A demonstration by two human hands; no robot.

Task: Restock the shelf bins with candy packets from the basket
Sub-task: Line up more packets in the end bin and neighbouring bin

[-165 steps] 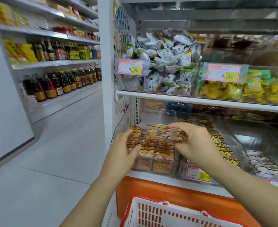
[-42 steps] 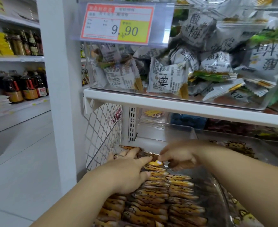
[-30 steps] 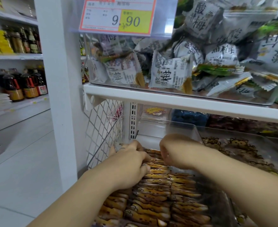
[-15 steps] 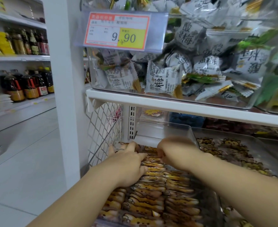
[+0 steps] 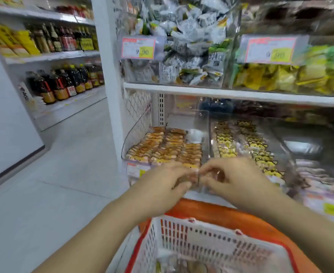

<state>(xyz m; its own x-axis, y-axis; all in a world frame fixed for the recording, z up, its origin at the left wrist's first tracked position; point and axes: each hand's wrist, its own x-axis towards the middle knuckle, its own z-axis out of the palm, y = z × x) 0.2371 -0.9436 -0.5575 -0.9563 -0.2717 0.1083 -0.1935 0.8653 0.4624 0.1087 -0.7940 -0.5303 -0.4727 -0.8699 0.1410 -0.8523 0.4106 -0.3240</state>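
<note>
Orange-brown candy packets (image 5: 162, 148) lay in tidy rows in the clear bin (image 5: 205, 123) on the lower shelf. Right at its front edge the left hand (image 5: 162, 186) and the right hand (image 5: 235, 180) met, each grip clenched, fingertips pinching one small packet (image 5: 195, 177) between them, though blur smeared its detail. Below the wrists sat the white basket (image 5: 182, 227) with its red rim, a few loose packets (image 5: 182, 266) showing dimly in its bottom, while a neighbouring bin of yellow packets (image 5: 241, 142) lay just to the right and a 9.90 price tag (image 5: 138, 48) hung above.
</note>
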